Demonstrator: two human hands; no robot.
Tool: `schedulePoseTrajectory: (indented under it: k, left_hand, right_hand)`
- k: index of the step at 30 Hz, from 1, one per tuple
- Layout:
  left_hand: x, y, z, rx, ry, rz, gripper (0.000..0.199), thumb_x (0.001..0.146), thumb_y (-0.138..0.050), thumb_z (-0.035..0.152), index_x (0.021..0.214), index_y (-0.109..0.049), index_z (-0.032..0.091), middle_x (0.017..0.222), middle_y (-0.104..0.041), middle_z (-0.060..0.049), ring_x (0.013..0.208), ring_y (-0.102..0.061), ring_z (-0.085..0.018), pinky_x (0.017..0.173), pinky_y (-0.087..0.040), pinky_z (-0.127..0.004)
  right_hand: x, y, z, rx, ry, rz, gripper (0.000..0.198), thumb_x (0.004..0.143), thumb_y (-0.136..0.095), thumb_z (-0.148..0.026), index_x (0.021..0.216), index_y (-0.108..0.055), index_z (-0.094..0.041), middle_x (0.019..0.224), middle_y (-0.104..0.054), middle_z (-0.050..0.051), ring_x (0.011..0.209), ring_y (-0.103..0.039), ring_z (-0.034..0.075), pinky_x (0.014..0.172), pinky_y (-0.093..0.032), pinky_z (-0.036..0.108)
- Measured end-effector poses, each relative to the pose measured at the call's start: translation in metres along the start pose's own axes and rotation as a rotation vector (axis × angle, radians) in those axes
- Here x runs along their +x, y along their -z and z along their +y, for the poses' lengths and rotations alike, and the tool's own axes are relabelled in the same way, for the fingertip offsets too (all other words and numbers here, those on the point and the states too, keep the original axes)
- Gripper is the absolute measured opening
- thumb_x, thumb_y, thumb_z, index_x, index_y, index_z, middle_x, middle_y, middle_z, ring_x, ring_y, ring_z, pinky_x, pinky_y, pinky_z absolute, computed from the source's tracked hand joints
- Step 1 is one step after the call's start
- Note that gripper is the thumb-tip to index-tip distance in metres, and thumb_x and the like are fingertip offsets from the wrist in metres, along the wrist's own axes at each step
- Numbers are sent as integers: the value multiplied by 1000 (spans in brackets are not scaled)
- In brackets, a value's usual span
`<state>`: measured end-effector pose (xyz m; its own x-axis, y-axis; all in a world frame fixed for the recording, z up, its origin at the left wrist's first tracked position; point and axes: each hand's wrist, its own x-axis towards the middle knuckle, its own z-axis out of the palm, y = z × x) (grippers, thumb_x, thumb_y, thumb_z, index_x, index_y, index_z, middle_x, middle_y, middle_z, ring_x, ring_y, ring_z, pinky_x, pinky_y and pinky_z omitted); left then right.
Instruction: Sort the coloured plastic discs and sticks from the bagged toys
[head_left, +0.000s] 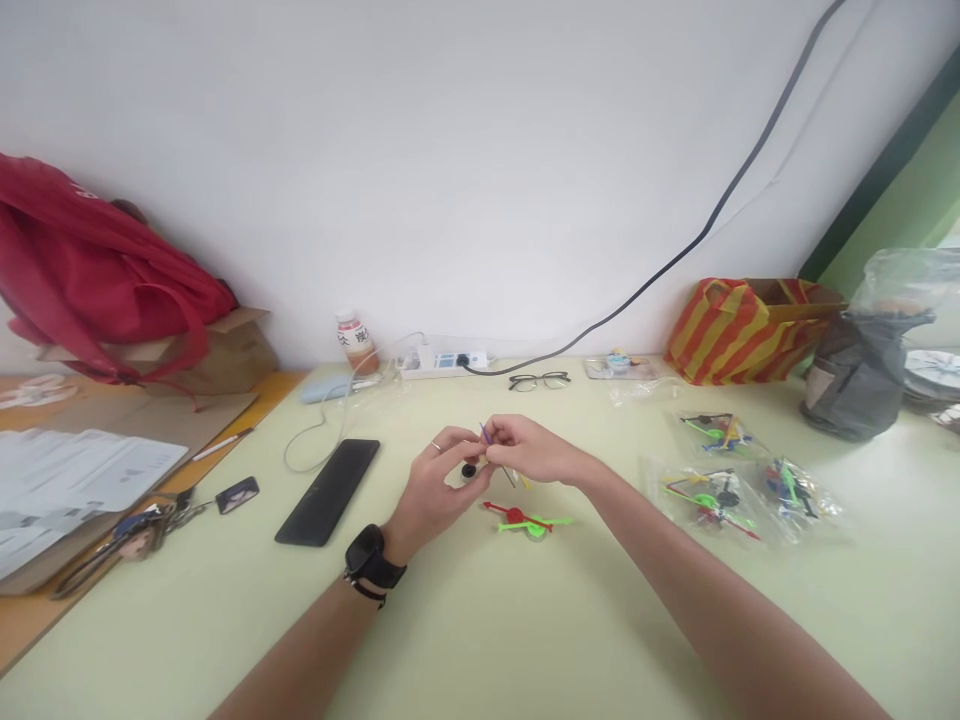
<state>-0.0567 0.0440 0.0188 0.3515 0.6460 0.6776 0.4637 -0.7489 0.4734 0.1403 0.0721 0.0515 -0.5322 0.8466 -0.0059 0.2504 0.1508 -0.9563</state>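
My left hand (442, 480), with a ring and a black watch on its wrist, has its fingertips pinched together against those of my right hand (529, 450). A slim blue pointed plastic piece (485, 433) sticks up from the right fingertips; whatever lies between the left fingers is hidden. Below the hands, a round black part (469, 470) and a yellow piece (523, 482) show partly. Nearer to me lie a red arrow-shaped clock hand (514, 515) and a bright green one (535, 528), crossing each other on the table.
Several clear bags of coloured plastic parts (709, 500) lie at the right. Left of my hands is a black phone (328, 492). Glasses (539, 381), a power strip (444, 364) and a bottle (358, 343) stand along the wall. A striped bag (739, 335) sits at back right.
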Motion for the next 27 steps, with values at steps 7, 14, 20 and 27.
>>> schedulePoseTrajectory:
  k: [7,14,20,27]
  left_hand:
    - [-7,-5,-5,-64,117,-149,6,98,-64,26,97,-69,23,100,-74,-4,88,-70,-17,81,-59,-31]
    - [-9,-3,-12,19,44,-329,15,96,-68,29,107,-79,29,103,-78,-5,101,-67,-23,89,-58,-40]
    - [-4,5,-15,71,28,-334,8,94,-70,27,94,-78,27,102,-78,-4,101,-64,-24,91,-57,-42]
    - [-5,0,-22,119,-2,-377,24,97,-66,24,119,-75,30,129,-73,-5,122,-60,-26,106,-53,-48]
  right_hand:
    - [0,18,6,-536,-147,202,27,90,-54,-19,115,-63,-17,88,-67,2,73,-57,14,63,-39,24]
    - [-7,34,11,-646,-202,90,20,88,-62,-24,104,-70,-15,94,-73,9,74,-62,17,62,-40,25]
    - [-17,27,-9,-647,-128,-224,11,83,-70,-30,80,-69,-20,87,-74,4,73,-64,17,60,-41,25]
    - [-22,2,-24,-719,-179,-544,17,78,-72,-24,67,-60,-21,69,-66,-2,63,-59,15,55,-38,27]
